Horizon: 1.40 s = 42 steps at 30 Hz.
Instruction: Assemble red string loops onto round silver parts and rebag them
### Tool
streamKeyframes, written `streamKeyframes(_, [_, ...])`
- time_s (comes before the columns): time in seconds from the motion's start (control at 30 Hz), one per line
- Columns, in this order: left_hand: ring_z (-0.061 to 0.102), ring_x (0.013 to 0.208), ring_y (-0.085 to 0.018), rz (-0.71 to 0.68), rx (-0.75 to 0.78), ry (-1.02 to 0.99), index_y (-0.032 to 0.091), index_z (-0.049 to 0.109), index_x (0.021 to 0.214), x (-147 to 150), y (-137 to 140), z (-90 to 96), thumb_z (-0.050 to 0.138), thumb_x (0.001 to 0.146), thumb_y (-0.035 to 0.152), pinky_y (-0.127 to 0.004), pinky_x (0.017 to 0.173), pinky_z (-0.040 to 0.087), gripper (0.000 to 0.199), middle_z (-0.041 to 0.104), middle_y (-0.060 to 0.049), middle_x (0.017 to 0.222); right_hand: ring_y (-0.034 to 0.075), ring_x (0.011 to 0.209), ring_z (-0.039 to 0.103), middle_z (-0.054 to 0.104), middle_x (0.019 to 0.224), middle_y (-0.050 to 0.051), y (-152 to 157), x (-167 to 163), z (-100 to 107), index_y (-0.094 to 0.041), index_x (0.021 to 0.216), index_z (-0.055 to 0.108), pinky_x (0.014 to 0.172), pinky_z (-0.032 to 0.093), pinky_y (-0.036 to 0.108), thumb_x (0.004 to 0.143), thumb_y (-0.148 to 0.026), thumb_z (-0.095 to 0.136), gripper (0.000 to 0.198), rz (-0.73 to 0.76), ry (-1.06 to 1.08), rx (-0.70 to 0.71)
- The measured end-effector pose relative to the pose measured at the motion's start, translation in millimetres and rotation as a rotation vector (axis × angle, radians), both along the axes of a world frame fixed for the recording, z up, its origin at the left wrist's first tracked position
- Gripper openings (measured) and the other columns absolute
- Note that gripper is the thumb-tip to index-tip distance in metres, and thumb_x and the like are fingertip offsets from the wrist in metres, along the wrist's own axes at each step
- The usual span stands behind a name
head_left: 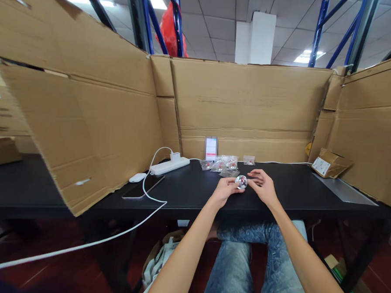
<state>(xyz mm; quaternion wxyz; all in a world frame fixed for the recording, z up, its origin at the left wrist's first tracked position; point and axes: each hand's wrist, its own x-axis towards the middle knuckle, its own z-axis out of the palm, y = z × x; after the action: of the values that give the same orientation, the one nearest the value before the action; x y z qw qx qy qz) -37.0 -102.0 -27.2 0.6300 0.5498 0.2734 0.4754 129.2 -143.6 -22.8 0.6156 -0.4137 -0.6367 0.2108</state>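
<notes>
Between my hands, above the front of the black table (186, 194), is a small round silvery disc (241, 182) with a red mark on its face. My left hand (226, 189) is closed on its left and lower edge. At the disc's right edge is my right hand (260, 185), its thumb and fingers bent towards it; whether they touch the disc is too small to tell. Just beyond lies a pile of small clear plastic bags (225, 164) with red and silvery bits inside. One more little bag (249, 160) lies apart to the right.
A phone (211, 148) with a lit screen stands behind the bags. To the left are a white power strip (170, 166), a dark tablet (143, 188) and a white cable (112, 237) hanging off the edge. A brown parcel (332, 163) sits far right. Cardboard walls (250, 97) surround the table.
</notes>
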Motion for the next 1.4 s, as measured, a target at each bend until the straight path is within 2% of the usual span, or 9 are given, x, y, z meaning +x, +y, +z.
streamKeyframes(0.1, [0.067,0.073,-0.018,-0.021,0.073,0.044,0.007,0.071,0.089,0,-2,0.7,0.080,0.069,0.026,-0.035,0.077,0.057,0.029,0.071,-0.012,0.085,0.018,0.073,0.068,0.072,0.096,0.009,5,1,-2,-0.019,0.109,0.063,0.064,0.053,0.026,0.071,-0.035,0.074,0.043,-0.005,-0.010,-0.058])
streamKeyframes(0.2, [0.068,0.075,-0.019,-0.071,0.139,0.084,0.007,0.071,0.089,0,-5,1.8,0.081,0.066,0.032,-0.035,0.077,0.056,0.035,0.071,-0.012,0.083,0.017,0.066,0.066,0.071,0.077,0.005,7,-1,-3,-0.018,0.093,0.069,0.060,0.052,0.026,0.072,-0.037,0.072,0.029,0.029,-0.153,-0.079])
streamKeyframes(0.3, [0.068,0.076,-0.020,-0.085,0.160,0.099,0.007,0.071,0.089,0,-7,2.1,0.081,0.066,0.034,-0.034,0.076,0.056,0.037,0.070,-0.012,0.084,0.016,0.057,0.063,0.069,0.069,0.003,7,-2,-4,-0.017,0.087,0.071,0.056,0.051,0.026,0.073,-0.038,0.071,0.025,0.052,-0.154,-0.103])
streamKeyframes(0.57, [0.065,0.064,-0.015,-0.068,0.178,0.110,0.009,0.071,0.095,2,-6,0.2,0.079,0.068,0.032,-0.030,0.068,0.055,0.037,0.070,-0.009,0.077,0.014,0.059,0.062,0.070,0.075,0.005,8,5,-7,-0.014,0.086,0.071,0.054,0.050,0.025,0.066,-0.039,0.076,0.032,0.224,0.080,-0.213])
streamKeyframes(0.7, [0.064,0.067,-0.015,-0.060,0.191,0.106,0.009,0.072,0.097,0,-7,1.0,0.078,0.068,0.032,-0.029,0.067,0.054,0.037,0.071,-0.011,0.084,0.013,0.058,0.061,0.071,0.075,0.005,5,5,-5,-0.013,0.085,0.072,0.056,0.050,0.025,0.065,-0.038,0.078,0.033,0.239,0.122,-0.229])
streamKeyframes(0.83, [0.061,0.061,-0.013,-0.061,0.211,0.129,0.009,0.070,0.102,-1,-9,1.8,0.075,0.071,0.030,-0.027,0.061,0.051,0.038,0.069,-0.010,0.078,0.014,0.061,0.062,0.072,0.080,0.007,6,5,-7,-0.013,0.089,0.072,0.055,0.049,0.025,0.064,-0.038,0.079,0.036,0.257,0.160,-0.246])
streamKeyframes(1.07, [0.058,0.060,-0.013,-0.038,0.239,0.128,0.008,0.067,0.097,-1,-9,0.7,0.073,0.071,0.032,-0.025,0.056,0.049,0.036,0.064,-0.006,0.067,0.015,0.069,0.061,0.072,0.087,0.008,5,7,-6,-0.014,0.096,0.073,0.055,0.044,0.023,0.066,-0.040,0.078,0.040,0.307,0.124,-0.303])
streamKeyframes(1.27, [0.058,0.057,-0.013,-0.019,0.222,0.120,0.010,0.062,0.084,-2,-6,-3.1,0.075,0.070,0.039,-0.025,0.054,0.048,0.035,0.062,-0.005,0.063,0.010,0.058,0.049,0.065,0.071,0.002,-3,5,3,-0.015,0.091,0.073,0.049,0.032,0.021,0.069,-0.043,0.076,0.036,0.333,0.027,-0.352])
streamKeyframes(1.4, [0.056,0.054,-0.012,-0.010,0.235,0.114,0.010,0.062,0.084,-2,-7,-2.4,0.074,0.070,0.040,-0.024,0.052,0.046,0.036,0.062,-0.004,0.061,0.010,0.057,0.048,0.065,0.070,0.003,-6,3,5,-0.014,0.087,0.072,0.050,0.032,0.022,0.067,-0.044,0.077,0.036,0.309,0.032,-0.350])
